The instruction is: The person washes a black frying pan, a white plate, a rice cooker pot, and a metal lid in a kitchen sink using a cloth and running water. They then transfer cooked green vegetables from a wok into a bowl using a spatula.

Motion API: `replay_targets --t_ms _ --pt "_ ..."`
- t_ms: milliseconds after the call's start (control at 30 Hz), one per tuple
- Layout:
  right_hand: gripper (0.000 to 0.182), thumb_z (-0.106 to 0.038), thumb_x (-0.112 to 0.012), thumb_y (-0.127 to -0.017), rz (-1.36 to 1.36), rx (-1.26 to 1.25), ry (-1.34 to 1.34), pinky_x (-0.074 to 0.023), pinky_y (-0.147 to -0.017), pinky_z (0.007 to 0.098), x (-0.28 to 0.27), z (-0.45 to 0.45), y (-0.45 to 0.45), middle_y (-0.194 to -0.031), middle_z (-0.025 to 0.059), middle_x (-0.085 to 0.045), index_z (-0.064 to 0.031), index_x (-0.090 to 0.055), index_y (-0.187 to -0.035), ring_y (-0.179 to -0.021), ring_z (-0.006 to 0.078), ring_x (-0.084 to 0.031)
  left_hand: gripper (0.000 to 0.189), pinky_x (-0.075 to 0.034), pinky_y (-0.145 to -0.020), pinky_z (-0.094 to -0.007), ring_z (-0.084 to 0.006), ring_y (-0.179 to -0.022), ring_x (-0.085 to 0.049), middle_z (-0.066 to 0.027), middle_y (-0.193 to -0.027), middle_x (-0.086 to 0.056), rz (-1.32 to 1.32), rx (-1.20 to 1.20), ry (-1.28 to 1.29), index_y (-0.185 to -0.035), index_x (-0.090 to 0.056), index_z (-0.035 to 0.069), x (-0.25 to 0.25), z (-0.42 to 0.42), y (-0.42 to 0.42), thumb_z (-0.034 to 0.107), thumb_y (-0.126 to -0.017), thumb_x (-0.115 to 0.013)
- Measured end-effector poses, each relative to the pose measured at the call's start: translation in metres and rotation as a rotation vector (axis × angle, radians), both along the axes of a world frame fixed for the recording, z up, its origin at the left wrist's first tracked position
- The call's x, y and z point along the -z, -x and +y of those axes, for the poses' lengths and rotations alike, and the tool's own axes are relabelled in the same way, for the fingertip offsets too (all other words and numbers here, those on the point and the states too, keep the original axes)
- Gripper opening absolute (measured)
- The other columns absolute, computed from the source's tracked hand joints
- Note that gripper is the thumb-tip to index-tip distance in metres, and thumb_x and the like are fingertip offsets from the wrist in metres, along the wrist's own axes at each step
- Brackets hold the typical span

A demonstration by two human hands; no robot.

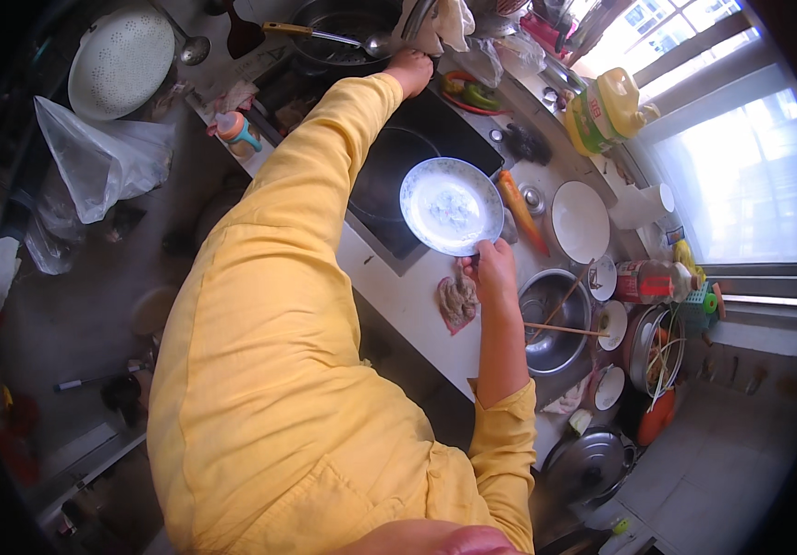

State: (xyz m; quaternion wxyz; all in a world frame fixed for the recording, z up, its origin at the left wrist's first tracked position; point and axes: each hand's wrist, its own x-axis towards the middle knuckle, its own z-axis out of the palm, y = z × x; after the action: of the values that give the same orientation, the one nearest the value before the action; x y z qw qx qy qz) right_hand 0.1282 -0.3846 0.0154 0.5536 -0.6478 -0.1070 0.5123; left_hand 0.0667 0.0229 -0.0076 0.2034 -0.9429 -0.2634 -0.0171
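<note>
My right hand [492, 267] grips the near rim of a white plate with a blue-patterned border [452, 207], held over the edge of the black cooktop [398, 163]. At the top, my left hand [411, 71] is beside a dark pan [332, 41] and a light cloth [450, 24]; whether its fingers hold anything is hard to tell. A metal spoon with a yellowish handle [294, 29] lies across the pan. Below the plate, a crumpled dishcloth [457, 302] lies on the white counter.
Right of the cooktop are an orange carrot-like vegetable [523, 211], a white bowl [580, 222] and a steel basin [554, 322] with chopsticks across it. An oil jug [603, 111] stands by the window. A lidded pot [589, 465] sits lower right; a white colander [121, 62] is upper left.
</note>
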Motion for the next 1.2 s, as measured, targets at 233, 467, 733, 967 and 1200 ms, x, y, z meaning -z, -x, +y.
replay_targets --t_ms 233,467,733,967,1200 --pt "0.018 -0.006 -0.042 -0.085 -0.031 -0.065 -0.052 -0.0449 -0.040 0.0264 -0.003 0.050 -0.008 -0.067 0.0117 -0.058 0.0054 -0.050 -0.096 -0.048 0.0152 -0.055 0.036 -0.047 -0.095 -0.0399 -0.0339 -0.109 -0.059 -0.0191 -0.117 -0.063 -0.244 -0.007 0.388 -0.118 -0.062 0.002 0.013 -0.005 0.028 0.015 -0.085 -0.054" --pt "0.011 -0.003 -0.047 -0.086 -0.154 -0.117 0.059 -0.0476 -0.044 0.0254 0.020 0.148 -0.002 -0.076 0.0087 -0.059 -0.0003 -0.053 -0.094 -0.055 0.0156 -0.058 0.032 -0.052 -0.089 -0.0396 -0.0208 -0.104 -0.064 -0.0107 -0.117 -0.065 -1.389 -0.479 1.987 -0.118 -0.063 0.004 0.067 -0.041 0.096 0.024 -0.095 -0.051" --pt "0.015 -0.002 -0.055 -0.088 0.349 -0.094 0.029 -0.0446 -0.044 0.0231 0.097 0.209 0.036 -0.077 0.0061 -0.052 -0.0055 -0.051 -0.102 -0.057 0.0170 -0.053 0.060 -0.051 -0.091 -0.0484 -0.0250 -0.111 -0.061 -0.0108 -0.123 -0.062 -1.568 -0.411 2.228 -0.128 -0.055 0.012 0.014 -0.097 0.141 0.060 -0.091 -0.049" --pt "0.017 -0.002 -0.055 -0.089 0.342 -0.097 0.084 -0.0449 -0.045 0.0245 0.129 0.221 0.051 -0.079 0.0064 -0.053 -0.0048 -0.050 -0.105 -0.058 0.0167 -0.053 0.058 -0.059 -0.074 -0.0490 -0.0330 -0.115 -0.057 -0.0195 -0.127 -0.054 -1.243 -0.585 1.772 -0.139 -0.035 0.006 0.031 -0.116 0.159 0.019 -0.090 -0.062" --pt "0.013 0.000 -0.057 -0.082 0.140 0.068 0.210 -0.0469 -0.046 0.0257 0.131 0.202 0.031 -0.078 0.0094 -0.056 -0.0002 -0.054 -0.094 -0.058 0.0162 -0.054 0.047 -0.058 -0.063 -0.0359 -0.0260 -0.098 -0.065 -0.0167 -0.110 -0.063 -0.876 -0.729 1.473 -0.118 -0.056 -0.001 0.051 -0.092 0.124 0.036 -0.090 -0.061"
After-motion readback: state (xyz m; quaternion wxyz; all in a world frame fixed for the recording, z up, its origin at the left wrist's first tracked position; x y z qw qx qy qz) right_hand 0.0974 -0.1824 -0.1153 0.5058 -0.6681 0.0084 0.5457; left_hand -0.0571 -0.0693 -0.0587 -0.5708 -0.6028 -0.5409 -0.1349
